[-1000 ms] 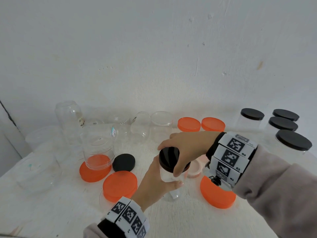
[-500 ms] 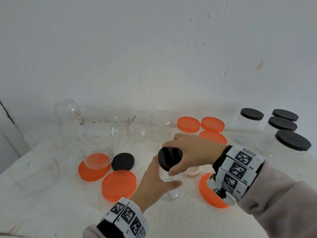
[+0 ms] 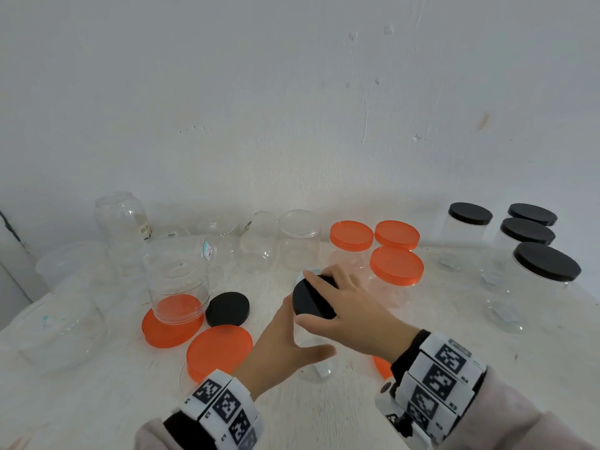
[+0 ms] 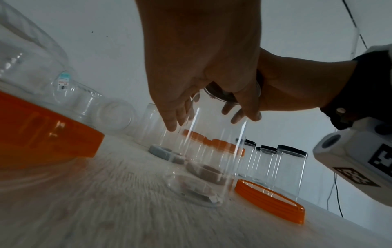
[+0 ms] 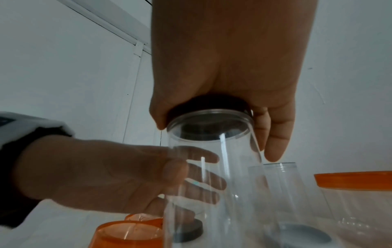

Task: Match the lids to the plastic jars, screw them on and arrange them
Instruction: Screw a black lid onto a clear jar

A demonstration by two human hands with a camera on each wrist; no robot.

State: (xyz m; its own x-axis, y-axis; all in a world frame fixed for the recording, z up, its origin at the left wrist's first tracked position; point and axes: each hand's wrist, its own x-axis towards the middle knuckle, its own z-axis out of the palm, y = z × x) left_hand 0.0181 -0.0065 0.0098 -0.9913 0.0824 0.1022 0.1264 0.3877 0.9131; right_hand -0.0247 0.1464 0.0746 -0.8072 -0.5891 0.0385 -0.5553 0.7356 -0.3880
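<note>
A clear plastic jar stands upright on the white table near the front middle. My left hand grips its side, thumb in front and fingers behind the wall. A black lid sits on the jar's mouth, and my right hand grips it from above with thumb and fingers round its rim. In the right wrist view the black lid sits on the jar, with my left hand behind the clear wall. The left wrist view shows the jar on the table.
A loose black lid and two orange lids lie left of the jar, one under an upturned clear jar. Another orange lid lies by my right wrist. Orange-lidded jars stand behind, black-lidded jars right, lidless jars at the back.
My right hand has turned round the black lid, its wrist swinging toward me and down. The jar and my left hand have stayed in place.
</note>
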